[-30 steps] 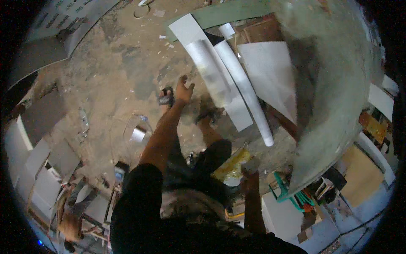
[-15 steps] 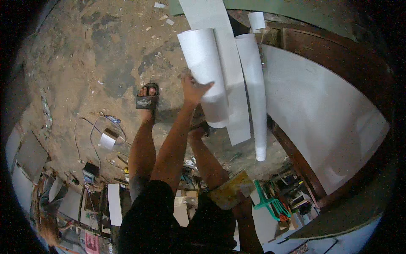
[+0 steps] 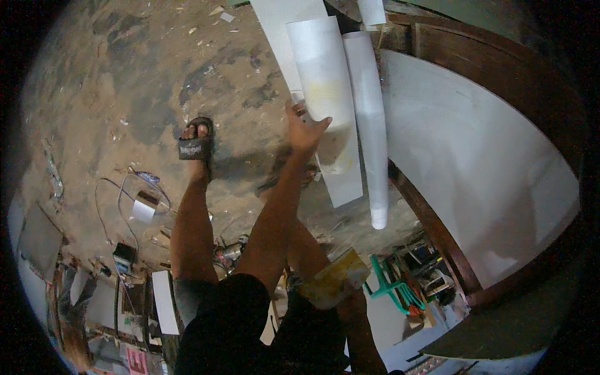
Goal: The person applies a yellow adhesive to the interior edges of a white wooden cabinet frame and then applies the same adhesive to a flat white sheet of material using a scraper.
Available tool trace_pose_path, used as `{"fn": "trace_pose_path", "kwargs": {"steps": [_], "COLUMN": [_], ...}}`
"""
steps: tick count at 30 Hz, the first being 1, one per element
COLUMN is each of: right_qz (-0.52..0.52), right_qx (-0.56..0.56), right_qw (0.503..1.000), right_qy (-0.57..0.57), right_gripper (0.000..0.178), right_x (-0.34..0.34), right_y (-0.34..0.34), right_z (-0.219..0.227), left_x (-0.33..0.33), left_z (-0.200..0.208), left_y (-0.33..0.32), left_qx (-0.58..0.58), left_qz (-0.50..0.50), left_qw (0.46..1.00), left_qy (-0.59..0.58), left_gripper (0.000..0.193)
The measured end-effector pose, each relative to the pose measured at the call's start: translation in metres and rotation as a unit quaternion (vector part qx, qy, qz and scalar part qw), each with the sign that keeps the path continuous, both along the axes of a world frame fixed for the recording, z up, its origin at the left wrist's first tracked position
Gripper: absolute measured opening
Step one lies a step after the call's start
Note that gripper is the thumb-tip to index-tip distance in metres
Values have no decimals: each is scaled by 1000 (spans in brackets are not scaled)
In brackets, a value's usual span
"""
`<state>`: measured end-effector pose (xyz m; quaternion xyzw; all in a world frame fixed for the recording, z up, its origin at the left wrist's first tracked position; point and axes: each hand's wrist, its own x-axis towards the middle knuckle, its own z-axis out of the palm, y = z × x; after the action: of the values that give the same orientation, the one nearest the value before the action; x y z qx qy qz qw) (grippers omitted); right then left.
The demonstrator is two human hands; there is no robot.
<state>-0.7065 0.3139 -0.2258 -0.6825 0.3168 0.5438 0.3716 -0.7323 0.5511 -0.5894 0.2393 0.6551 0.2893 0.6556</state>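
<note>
A white roll of sheet material (image 3: 322,75) with yellowish stains lies on a long flat white strip (image 3: 275,31) on the floor. My left hand (image 3: 307,130) is at the roll's left side, thumb and fingers spread, the thumb against the roll's surface. My right hand (image 3: 353,301), low and close to my thigh, grips a flat, yellowish, stained rectangular piece (image 3: 331,278); most of its fingers are hidden or dark. A second, narrower white roll (image 3: 369,119) lies just right of the first.
A large white panel (image 3: 462,162) in a brown wooden frame (image 3: 437,244) stands to the right. Near it sits a green plastic object (image 3: 390,287) among clutter. Cables (image 3: 122,200) and a small black box (image 3: 124,255) lie at left. My sandaled foot (image 3: 195,144) is on the dirty floor.
The wide roll has shifted right and turned, closing in on the narrow roll and bringing yellow stains into sight. My left hand moved right with it. The right hand still holds the stained piece.
</note>
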Motion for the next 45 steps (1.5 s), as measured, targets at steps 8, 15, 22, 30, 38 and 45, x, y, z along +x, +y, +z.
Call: {"fn": "trace_pose_path", "kwargs": {"steps": [8, 15, 22, 30, 38, 45], "right_qz": [-49, -103, -17, 64, 292, 426], "right_qx": [-7, 56, 41, 131, 257, 284], "right_qw": [998, 993, 996, 969, 867, 745], "right_qy": [-33, -14, -83, -200, -311, -428], "right_gripper": [64, 60, 54, 44, 43, 48], "right_x": [10, 5, -16, -80, -79, -56], "right_y": [1, 19, 21, 145, 250, 341], "right_z": [5, 52, 119, 279, 282, 286], "left_x": [53, 26, -65, -231, -364, -425], "left_z": [-34, 16, 206, 490, 697, 801], "left_y": [-1, 4, 47, 143, 200, 139], "left_qx": [61, -12, 34, 222, 421, 520], "left_qz": [83, 49, 91, 55, -46, -41], "left_qw": [994, 997, 992, 970, 906, 833], "left_qy": [-21, 53, -86, -84, 14, 182], "left_gripper": [118, 110, 107, 107, 118, 107]}}
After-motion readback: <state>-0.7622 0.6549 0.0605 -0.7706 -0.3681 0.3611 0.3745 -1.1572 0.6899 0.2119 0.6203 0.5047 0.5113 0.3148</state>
